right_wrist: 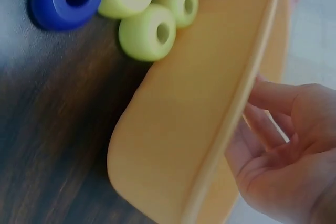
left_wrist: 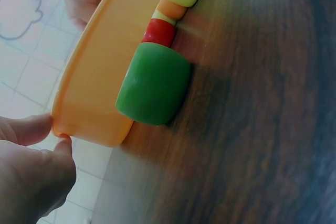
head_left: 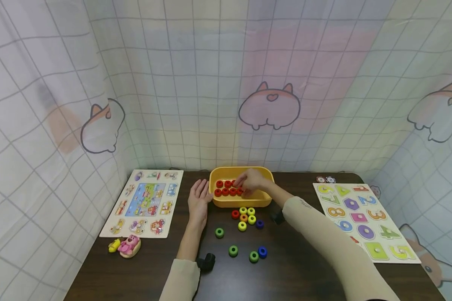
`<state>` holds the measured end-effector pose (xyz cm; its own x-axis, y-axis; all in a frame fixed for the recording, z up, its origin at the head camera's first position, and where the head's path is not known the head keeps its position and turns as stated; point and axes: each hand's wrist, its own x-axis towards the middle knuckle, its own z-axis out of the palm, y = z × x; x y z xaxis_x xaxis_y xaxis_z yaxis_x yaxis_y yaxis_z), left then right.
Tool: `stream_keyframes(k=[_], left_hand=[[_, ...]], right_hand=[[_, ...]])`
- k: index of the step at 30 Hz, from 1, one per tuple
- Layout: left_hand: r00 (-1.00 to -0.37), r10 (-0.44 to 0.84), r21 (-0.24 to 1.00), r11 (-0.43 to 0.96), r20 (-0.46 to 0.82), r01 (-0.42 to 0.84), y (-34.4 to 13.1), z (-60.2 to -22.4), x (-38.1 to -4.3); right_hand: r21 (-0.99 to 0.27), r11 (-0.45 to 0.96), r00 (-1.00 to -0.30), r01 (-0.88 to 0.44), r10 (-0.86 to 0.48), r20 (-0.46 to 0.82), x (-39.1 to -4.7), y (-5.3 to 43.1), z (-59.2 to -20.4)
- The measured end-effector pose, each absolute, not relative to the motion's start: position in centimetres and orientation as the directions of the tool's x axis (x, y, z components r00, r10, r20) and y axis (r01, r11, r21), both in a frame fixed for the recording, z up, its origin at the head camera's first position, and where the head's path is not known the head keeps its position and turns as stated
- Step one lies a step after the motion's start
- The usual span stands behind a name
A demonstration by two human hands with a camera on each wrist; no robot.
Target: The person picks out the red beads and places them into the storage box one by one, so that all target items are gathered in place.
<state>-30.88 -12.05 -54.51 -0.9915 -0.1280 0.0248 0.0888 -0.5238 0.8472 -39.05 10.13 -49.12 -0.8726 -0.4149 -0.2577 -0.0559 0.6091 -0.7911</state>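
Note:
Near the back wall, a yellow-orange plastic tray (head_left: 222, 204) holds several red ring beads (head_left: 225, 192) in two rows. My left hand (head_left: 199, 200) is at the tray's left end, fingers stretched out beside it. In the left wrist view, its fingertips (left_wrist: 39, 128) touch the rim at a corner. Reaching in from the right, my right hand (head_left: 251, 179) has its fingertips down among the red beads. The right wrist view shows its thumb and fingers bent behind the tray wall, tips hidden; I cannot tell whether they pinch a bead.
In front of the tray lie yellow beads (head_left: 251, 220), an orange bead (head_left: 243, 218), a red bead (head_left: 235, 214), blue beads (head_left: 262, 252) and green beads (head_left: 233, 251). Puzzle boards stand left (head_left: 135, 173) and right (head_left: 395, 255). A pink toy (head_left: 129, 246) and poker chips (head_left: 321, 179) lie farther out.

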Motion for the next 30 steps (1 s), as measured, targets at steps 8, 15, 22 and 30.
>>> stream_keyframes(k=[8, 15, 22, 30], left_hand=[[-0.992, -0.123, 0.848, -0.520, 0.040, 0.099, -12.0, -54.3, -30.8], [-0.991, -0.127, 0.845, -0.528, 0.027, 0.091, -11.9, -54.9, -31.1], [-0.984, -0.180, 0.855, -0.508, 0.016, 0.107, -11.6, -56.2, -31.6], [-0.977, -0.212, 0.859, -0.493, 0.035, 0.138, -11.4, -56.1, -31.8]], right_hand=[[-0.765, 0.580, -0.844, -0.282, -0.528, -0.090, -34.6, 9.7, -46.5], [-0.596, 0.638, -0.818, -0.488, -0.572, 0.057, -31.4, 9.3, -46.0], [-0.508, 0.671, -0.776, -0.539, -0.630, -0.008, -30.3, 8.6, -48.6], [-0.435, 0.727, -0.809, -0.532, -0.588, 0.007, -29.7, 7.0, -50.3]])
